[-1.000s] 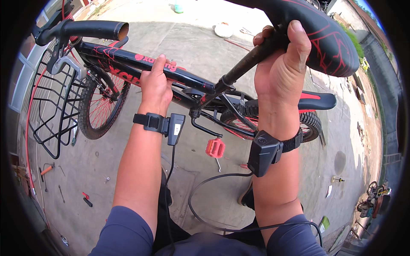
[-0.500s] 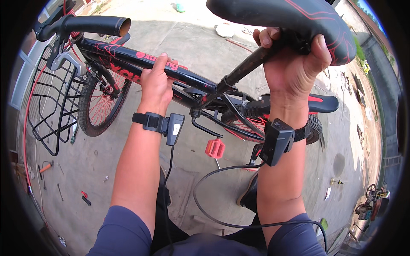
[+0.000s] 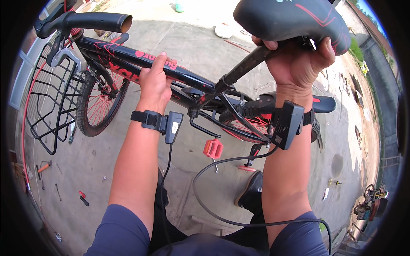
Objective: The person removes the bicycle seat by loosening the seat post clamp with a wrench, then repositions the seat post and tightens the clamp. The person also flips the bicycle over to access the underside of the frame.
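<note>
Concrete flr [image 3: 98, 158], outdoors, tools [image 3: 44, 168] abt; L hand [image 3: 156, 83] grips bike frame [image 3: 192, 79], R hand [image 3: 294, 70] saddle [image 3: 286, 23].

The saddle [image 3: 290, 21] (cut off by the upper edge) partly hides the right hand [image 3: 294, 70].

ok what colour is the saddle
The saddle is mostly black with red lines; it shows best in the head view.
</note>
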### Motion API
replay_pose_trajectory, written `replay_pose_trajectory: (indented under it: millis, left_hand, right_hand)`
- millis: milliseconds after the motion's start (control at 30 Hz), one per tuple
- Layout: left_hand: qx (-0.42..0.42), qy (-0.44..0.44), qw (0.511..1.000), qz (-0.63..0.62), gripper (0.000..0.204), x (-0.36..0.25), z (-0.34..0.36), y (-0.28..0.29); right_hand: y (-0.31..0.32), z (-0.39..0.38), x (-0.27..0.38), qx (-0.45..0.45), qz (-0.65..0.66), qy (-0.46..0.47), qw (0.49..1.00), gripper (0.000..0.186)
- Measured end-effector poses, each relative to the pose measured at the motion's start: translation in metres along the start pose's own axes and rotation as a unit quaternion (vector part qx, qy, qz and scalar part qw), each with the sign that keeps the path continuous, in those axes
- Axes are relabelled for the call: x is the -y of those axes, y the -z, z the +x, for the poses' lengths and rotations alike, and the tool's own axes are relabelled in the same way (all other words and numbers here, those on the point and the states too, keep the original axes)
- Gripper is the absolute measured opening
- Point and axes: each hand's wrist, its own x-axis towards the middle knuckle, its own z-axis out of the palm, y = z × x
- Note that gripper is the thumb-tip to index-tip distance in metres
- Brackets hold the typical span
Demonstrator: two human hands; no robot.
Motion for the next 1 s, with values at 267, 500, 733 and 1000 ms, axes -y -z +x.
replay_pose_trajectory:
  millis: [267, 500, 733, 1000]
  left_hand:
    - [0.001, 0.003, 1.000, 0.010, 0.013, -0.001, 0.001, 0.001]
    - [0.014, -0.001, 1.000, 0.003, 0.011, -0.001, 0.001, 0.003]
    - [-0.004, 0.003, 1.000, 0.003, 0.012, -0.002, -0.004, 0.000]
    - [0.015, 0.008, 1.000, 0.007, 0.013, -0.008, -0.007, 0.003]
  right_hand:
    - [-0.053, -0.011, -0.019, -0.190, -0.114, 0.145, 0.964, 0.045]
    - [-0.017, -0.007, 0.002, 0.052, -0.029, 0.030, 0.998, 0.070]
    - [-0.039, -0.011, 0.005, -0.046, 0.019, 0.035, 0.998, 0.079]
    - [-0.053, -0.028, 0.006, -0.060, -0.039, 0.074, 0.995, 0.058]
